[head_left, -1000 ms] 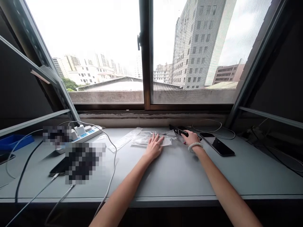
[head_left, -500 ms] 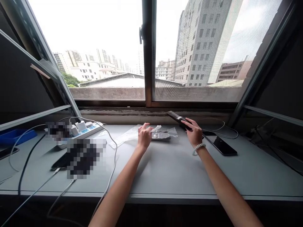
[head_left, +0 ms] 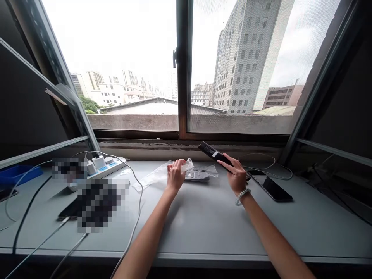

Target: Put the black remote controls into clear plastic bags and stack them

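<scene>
My left hand is closed on the edge of a clear plastic bag, whose open end stands up by the fingertips. The rest of the bag spreads flat to the left on the desk. Just right of that hand lies a grey flat item with clear wrapping around it; its kind is hard to make out. My right hand, with a beaded bracelet at the wrist, grips a long dark flat object with a white label. This object is held tilted above the desk, its far end pointing up and left.
A black phone lies right of my right hand, with a thin cable behind it. At left are a white power strip with plugs, a dark device, trailing cables and a blue tray. The window stands behind the desk.
My right hand has turned the dark object so that its labelled face shows more. My left hand's fingers have closed further on the bag. The view has tilted slightly upward.
</scene>
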Demonstrator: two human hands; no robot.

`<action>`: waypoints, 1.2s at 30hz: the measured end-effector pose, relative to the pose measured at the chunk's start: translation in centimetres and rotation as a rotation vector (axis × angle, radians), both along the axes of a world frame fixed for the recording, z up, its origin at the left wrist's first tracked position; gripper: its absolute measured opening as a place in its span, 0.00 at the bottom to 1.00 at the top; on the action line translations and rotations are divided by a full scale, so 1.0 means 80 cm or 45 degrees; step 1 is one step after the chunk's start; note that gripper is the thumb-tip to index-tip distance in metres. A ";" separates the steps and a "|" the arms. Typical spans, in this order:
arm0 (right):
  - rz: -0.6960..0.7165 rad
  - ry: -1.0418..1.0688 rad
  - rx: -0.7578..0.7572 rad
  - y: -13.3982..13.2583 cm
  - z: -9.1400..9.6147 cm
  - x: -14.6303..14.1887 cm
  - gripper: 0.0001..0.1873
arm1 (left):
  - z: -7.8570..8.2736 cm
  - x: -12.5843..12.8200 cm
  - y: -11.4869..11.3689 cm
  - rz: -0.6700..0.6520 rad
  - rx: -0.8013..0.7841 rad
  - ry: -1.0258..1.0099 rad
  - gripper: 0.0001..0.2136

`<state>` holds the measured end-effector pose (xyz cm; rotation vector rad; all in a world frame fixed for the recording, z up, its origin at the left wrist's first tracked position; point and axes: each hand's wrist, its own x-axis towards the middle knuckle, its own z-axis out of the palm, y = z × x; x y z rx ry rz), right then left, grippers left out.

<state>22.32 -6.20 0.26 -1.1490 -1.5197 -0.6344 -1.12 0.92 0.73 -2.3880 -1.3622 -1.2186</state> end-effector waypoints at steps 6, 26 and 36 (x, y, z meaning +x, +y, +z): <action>0.000 -0.096 0.041 -0.005 0.005 -0.005 0.28 | -0.006 0.006 -0.001 -0.059 0.024 0.164 0.06; 0.338 1.614 -0.284 -0.004 0.034 0.003 0.17 | -0.012 0.005 -0.001 -0.130 -0.001 0.102 0.10; 0.374 1.705 -0.625 -0.005 0.031 0.003 0.14 | -0.016 0.023 -0.020 -0.172 0.010 0.169 0.18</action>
